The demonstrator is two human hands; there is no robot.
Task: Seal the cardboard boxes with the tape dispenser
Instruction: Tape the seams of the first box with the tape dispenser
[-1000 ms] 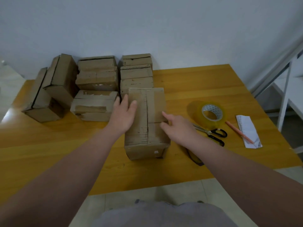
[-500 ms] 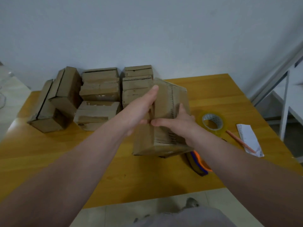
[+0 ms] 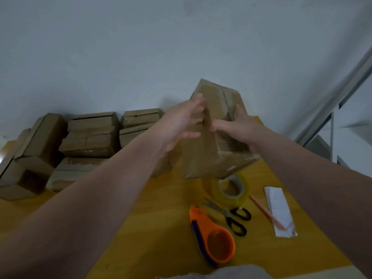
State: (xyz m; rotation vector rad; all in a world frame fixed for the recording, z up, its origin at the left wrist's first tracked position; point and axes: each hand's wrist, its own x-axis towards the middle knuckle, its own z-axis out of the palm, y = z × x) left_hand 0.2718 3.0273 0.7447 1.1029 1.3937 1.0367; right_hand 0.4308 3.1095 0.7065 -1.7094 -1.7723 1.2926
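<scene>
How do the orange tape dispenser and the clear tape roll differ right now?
The orange tape dispenser is opaque with a blue edge and a tapered nose; the clear tape roll is a plain see-through ring. The dispenser lies nearer the person in full view; the roll is partly hidden behind the held box. Both lie on the table, untouched.

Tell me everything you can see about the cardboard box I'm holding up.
The cardboard box is plain brown corrugated board, worn, flaps closed, with a ragged seam along its upper face and a small pale mark near its lower edge. It is held clear of the table, tilted, above the tape roll. The left hand grips its left side, the right hand its right.
</scene>
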